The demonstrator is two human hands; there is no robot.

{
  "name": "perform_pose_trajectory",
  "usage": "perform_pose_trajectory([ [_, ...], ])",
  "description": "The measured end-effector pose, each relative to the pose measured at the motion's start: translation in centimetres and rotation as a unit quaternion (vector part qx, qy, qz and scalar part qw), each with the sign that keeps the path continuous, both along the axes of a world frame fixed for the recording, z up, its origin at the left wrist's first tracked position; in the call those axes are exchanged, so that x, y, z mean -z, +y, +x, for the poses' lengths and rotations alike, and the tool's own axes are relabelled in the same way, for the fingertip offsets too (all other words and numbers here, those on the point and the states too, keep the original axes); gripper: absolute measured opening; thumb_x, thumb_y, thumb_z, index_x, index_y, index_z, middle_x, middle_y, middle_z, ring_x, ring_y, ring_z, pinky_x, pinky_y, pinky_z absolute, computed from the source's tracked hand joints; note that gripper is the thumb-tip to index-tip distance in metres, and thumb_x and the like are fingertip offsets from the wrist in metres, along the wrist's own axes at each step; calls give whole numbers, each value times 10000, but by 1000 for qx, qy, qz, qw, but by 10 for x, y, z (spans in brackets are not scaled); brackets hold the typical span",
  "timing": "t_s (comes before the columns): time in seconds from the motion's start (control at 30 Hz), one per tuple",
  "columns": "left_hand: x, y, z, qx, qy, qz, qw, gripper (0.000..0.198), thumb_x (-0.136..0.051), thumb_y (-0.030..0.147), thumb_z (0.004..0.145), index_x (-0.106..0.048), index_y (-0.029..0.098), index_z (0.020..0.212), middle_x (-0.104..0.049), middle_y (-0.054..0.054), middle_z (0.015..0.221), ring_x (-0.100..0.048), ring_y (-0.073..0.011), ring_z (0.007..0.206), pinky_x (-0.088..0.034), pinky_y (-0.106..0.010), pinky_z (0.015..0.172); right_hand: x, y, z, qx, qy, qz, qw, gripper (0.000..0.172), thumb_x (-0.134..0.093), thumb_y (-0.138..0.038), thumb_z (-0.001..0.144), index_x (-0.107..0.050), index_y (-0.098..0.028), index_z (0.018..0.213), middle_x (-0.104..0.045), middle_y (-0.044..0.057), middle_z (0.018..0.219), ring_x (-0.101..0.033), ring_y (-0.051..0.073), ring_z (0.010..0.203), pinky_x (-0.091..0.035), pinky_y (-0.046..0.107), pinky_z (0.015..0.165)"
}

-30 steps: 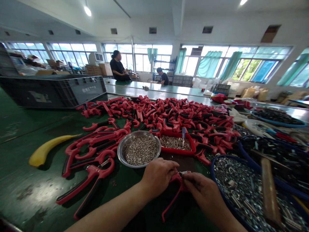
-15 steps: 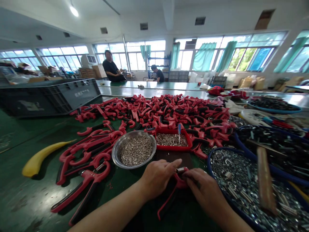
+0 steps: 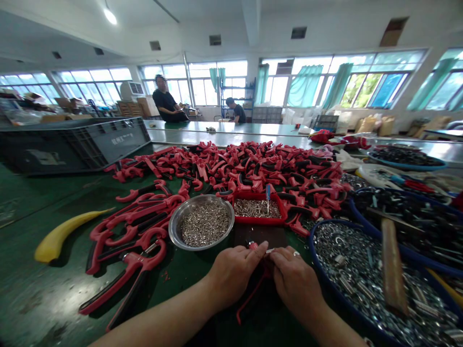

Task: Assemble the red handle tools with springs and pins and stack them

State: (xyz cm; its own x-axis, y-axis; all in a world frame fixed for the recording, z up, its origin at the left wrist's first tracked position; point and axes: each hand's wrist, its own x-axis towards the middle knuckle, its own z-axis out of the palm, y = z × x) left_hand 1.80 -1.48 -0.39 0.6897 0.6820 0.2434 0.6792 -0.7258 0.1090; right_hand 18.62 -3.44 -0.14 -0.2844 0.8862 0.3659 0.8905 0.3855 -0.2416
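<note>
A red plier-like tool (image 3: 250, 300) with black grips is between my hands, its handle pointing down toward me. My left hand (image 3: 231, 271) pinches its upper end from the left, thumb stretched toward the middle. From the right, my right hand (image 3: 297, 275), with a ring on one finger, closes its fingertips on the same tool. A small metal spring (image 3: 269, 251) shows between the fingertips; most of the tool's head is hidden. A similar tool (image 3: 139, 262) with hooked jaws and a spring lies left of my left forearm.
Ahead are a metal bowl (image 3: 173, 229) of small metal pieces and a red tray (image 3: 258, 221) of pins with a screwdriver. Red handles (image 3: 231, 166) pile behind. A hammer (image 3: 394, 270) lies over a blue-rimmed basin (image 3: 318, 255) at right; a banana (image 3: 60, 238) and grey crate (image 3: 123, 140) are left.
My right hand has moved up and left, its fingertips now close to my left thumb over the spring. The tool's head has turned and is more covered by my fingers.
</note>
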Motion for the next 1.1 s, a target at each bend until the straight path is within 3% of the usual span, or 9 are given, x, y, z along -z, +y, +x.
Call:
perform_pose_trajectory([
  [0.17,-2,1,-6,-33,-130,-11,991,302,-364,193,893,-523,186,1150,-601,-53,1122,-540,-175,939,-435,-325,827,1,0,-2,-3,-3,15,1000,250,-383,-128,840,-617,-210,866,-638,60,883,-555,207,824,-456,324,735],
  [0.27,-8,1,-8,-76,-159,-36,984,233,-420,296,882,-622,218,966,-630,-31,1019,-539,-182,896,-415,-348,821,1,0,-4,6,-27,8,1000,231,-396,-151,850,-616,-222,861,-636,53,871,-561,209,815,-470,331,717],
  [0.4,-11,0,-12,-91,-164,-93,978,217,-438,300,870,-635,212,899,-634,-31,888,-544,-165,825,-425,-300,754,-3,-2,-10,20,-155,39,987,224,-441,-87,786,-623,-206,842,-646,74,838,-578,247,821,-501,341,667],
  [0.5,-11,-1,-13,-94,-162,-108,976,210,-441,294,866,-627,212,914,-630,-32,899,-539,-170,830,-426,-289,732,-5,-5,-16,-7,-250,93,964,303,-447,-23,712,-637,-184,885,-661,99,873,-593,266,842,-526,323,645],
  [0.6,-10,-2,-14,-91,-161,-107,977,228,-420,297,877,-627,210,916,-630,-35,906,-539,-170,825,-420,-291,729,-4,-7,-18,-36,-282,132,950,363,-425,3,681,-642,-150,928,-670,118,870,-606,281,842,-545,339,653],
  [0.77,-10,-3,-14,-91,-159,-104,978,205,-439,281,870,-625,214,922,-630,-29,908,-536,-167,826,-417,-294,740,3,-12,-8,-64,-266,158,949,463,-382,36,636,-637,-132,983,-673,101,940,-611,263,879,-555,324,695],
  [0.9,-10,-4,-9,-64,-165,-83,981,216,-446,235,863,-592,239,1021,-616,-9,1018,-521,-167,882,-413,-299,788,7,-18,2,-76,-211,117,967,582,-360,53,613,-591,-152,1107,-637,78,1062,-558,228,999,-524,305,804],
  [1.03,-9,-5,-4,-17,-133,-49,990,277,-435,191,862,-552,255,1105,-594,16,1108,-500,-163,897,-411,-299,809,5,-26,14,-90,-142,50,985,551,-376,-21,731,-472,-185,1248,-534,80,1214,-483,208,1102,-472,316,886],
  [1.1,-7,-5,-5,-4,-107,-26,994,308,-390,172,882,-529,259,1142,-586,24,1141,-493,-156,879,-415,-292,799,0,-31,32,-77,-109,76,988,483,-386,-125,811,-403,-190,1290,-484,95,1255,-458,208,1129,-460,332,893],
])
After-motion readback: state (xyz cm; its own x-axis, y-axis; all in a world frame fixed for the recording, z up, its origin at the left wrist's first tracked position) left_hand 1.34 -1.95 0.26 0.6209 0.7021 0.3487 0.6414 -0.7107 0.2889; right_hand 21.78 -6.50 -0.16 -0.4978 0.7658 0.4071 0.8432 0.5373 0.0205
